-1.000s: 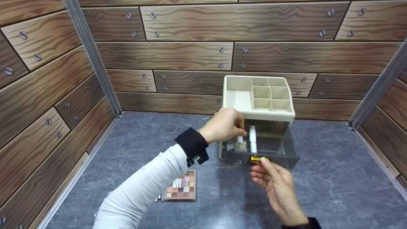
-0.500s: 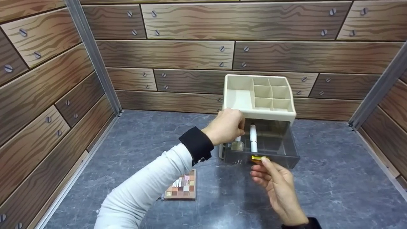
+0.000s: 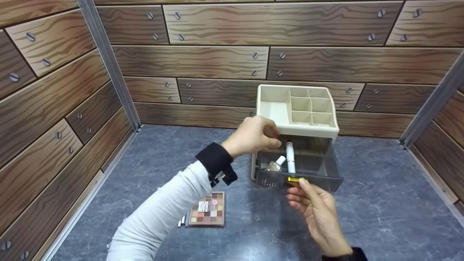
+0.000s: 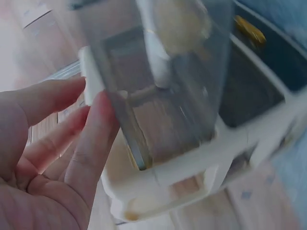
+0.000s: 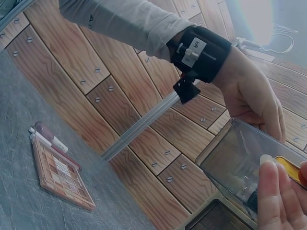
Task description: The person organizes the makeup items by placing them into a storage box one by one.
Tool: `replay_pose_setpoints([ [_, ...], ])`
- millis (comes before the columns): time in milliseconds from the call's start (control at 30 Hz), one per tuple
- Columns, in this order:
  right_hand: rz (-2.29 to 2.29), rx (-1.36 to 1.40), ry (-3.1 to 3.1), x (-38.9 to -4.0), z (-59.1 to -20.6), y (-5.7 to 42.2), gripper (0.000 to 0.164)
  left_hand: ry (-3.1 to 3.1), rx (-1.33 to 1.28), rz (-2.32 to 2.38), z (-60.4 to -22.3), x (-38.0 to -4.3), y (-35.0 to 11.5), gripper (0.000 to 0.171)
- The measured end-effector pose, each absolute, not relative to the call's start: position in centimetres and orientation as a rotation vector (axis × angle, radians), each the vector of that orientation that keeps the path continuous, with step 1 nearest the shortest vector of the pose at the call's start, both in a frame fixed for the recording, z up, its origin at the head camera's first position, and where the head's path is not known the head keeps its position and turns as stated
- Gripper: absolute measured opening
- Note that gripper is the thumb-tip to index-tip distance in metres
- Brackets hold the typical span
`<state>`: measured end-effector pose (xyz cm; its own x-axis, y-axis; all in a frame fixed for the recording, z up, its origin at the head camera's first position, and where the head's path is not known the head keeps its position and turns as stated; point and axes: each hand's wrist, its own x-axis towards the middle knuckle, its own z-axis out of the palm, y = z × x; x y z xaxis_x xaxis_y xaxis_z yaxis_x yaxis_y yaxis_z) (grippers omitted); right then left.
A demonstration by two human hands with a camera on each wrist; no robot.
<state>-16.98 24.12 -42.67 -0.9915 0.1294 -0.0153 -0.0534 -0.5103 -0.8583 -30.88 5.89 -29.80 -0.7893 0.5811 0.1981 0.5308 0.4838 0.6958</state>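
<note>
My left hand (image 3: 253, 136) hovers over the left side of a pulled-out smoky clear drawer (image 3: 320, 185), holding nothing. In the left wrist view its thumb and fingers stand apart beside the drawer wall. Below it in the drawer a small glass bottle with a white cap (image 3: 274, 166), like nail polish, leans toward the right. Beside the bottle lies a slim white tube (image 3: 290, 159). My right hand (image 3: 319, 215) pinches the drawer's gold handle (image 3: 294, 179) between thumb and fingers. The drawer belongs to a cream makeup organizer (image 3: 311, 130).
Open compartments (image 3: 273, 110) top the organizer. On the grey marbled table (image 3: 250, 239) an eyeshadow palette (image 3: 214, 214) lies left of the drawer, partly behind the left sleeve. Slim tubes (image 5: 58, 143) lie beside it in the right wrist view. Wood-patterned walls (image 3: 217, 61) enclose the table.
The left hand has let go of the bottle's white cap and lifted slightly away. The bottle, upright before, now leans over in the drawer. The right hand stays at the handle.
</note>
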Motion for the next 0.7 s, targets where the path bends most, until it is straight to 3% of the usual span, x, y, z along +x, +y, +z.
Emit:
replay_pose_setpoints([
  [167,2.621,-0.093,-1.504,-17.0,-42.7,24.1,0.026,2.314,0.816,1.541,-29.7,-31.2,4.2,0.040],
  [700,2.631,-0.053,-1.500,-17.1,-42.9,24.1,0.027,2.233,0.608,1.596,-32.6,-31.4,-4.4,0.036],
])
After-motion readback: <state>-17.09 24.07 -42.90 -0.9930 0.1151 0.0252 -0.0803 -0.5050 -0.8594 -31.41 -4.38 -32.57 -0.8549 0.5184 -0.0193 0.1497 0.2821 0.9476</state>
